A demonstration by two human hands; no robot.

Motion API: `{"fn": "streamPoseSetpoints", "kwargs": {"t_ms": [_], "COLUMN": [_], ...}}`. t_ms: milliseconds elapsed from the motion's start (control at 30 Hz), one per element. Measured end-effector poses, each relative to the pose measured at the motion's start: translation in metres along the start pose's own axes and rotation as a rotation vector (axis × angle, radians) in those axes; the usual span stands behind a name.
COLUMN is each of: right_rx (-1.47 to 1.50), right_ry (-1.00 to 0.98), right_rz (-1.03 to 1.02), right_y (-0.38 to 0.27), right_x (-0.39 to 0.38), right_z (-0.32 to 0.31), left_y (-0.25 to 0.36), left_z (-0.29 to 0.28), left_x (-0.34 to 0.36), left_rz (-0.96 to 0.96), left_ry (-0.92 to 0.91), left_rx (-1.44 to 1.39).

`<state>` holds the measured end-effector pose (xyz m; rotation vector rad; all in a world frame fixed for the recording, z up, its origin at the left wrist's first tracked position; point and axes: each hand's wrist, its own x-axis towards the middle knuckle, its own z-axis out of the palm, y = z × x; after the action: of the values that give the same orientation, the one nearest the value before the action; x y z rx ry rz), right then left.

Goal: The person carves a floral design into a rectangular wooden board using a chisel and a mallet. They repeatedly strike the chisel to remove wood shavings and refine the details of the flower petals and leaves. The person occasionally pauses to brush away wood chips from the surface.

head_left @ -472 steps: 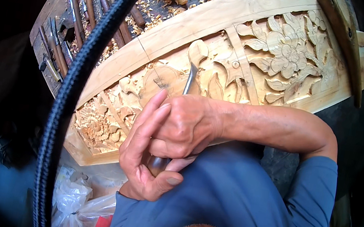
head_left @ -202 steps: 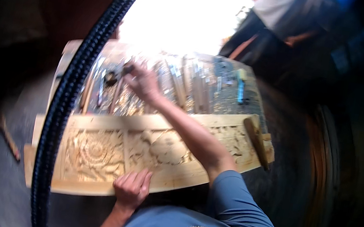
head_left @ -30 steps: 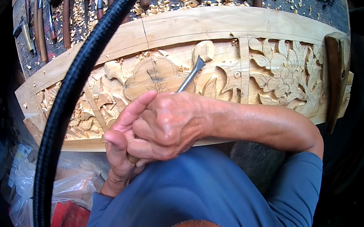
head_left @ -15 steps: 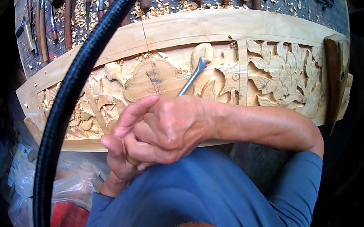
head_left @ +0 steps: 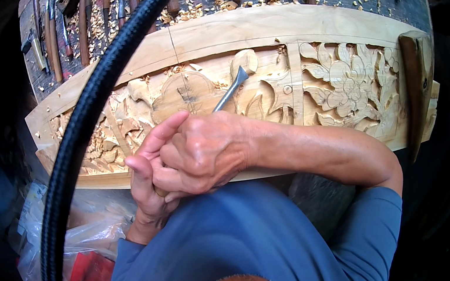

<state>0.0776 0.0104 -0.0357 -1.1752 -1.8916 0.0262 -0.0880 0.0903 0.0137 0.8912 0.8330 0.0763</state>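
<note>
My right hand (head_left: 193, 150) is closed round a wood chisel, and its fingers hide the handle. The chisel's steel blade (head_left: 229, 92) sticks out past the fist, its flared edge at the lower side of a small rounded raised shape (head_left: 244, 62) on a pale carved wooden panel (head_left: 292, 25). Below and left of that fist is my left hand (head_left: 150, 190), touching it, thumb and one finger stretched apart and the other fingers mostly hidden. Pencil lines cross a larger flat raised shape (head_left: 176, 95) near the fist. Flowers and leaves (head_left: 350, 84) are carved farther right.
Several chisels with wooden handles (head_left: 82, 27) lie among shavings (head_left: 193, 7) on the dark bench at the back. A brown wooden bar (head_left: 413, 83) rests over the panel's right end. The black braided cable (head_left: 105, 79) crosses the view. Clear plastic (head_left: 82, 230) lies lower left.
The view has shifted slightly, so the panel sits a little higher. The chisel's edge is slightly lower against the rounded shape. Both hands keep nearly the same pose.
</note>
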Motion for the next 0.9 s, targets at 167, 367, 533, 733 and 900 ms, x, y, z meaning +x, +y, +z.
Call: {"fn": "streamPoseSetpoints", "kwargs": {"t_ms": [167,367,533,733,900], "right_rx": [-0.02,0.105,0.157,0.156,0.151], "right_ry": [0.021,0.049,0.033,0.003,0.021], "right_rz": [0.026,0.016,-0.025,0.034,0.043], "right_y": [0.006,-0.006,-0.006,-0.004,-0.002], "right_x": [-0.001,-0.001,0.003,0.004,0.003], "right_z": [-0.002,0.001,-0.003,-0.003,0.003], "left_y": [0.01,0.001,-0.004,-0.001,0.002], "left_z": [0.009,0.003,0.01,-0.002,-0.001], "left_x": [0.013,-0.004,-0.011,-0.001,0.004], "left_rz": [-0.052,0.06,0.134,0.082,0.051], "left_ry": [0.051,-0.042,-0.027,-0.052,-0.011], "left_rx": [0.023,0.046,-0.024,0.024,0.084]}}
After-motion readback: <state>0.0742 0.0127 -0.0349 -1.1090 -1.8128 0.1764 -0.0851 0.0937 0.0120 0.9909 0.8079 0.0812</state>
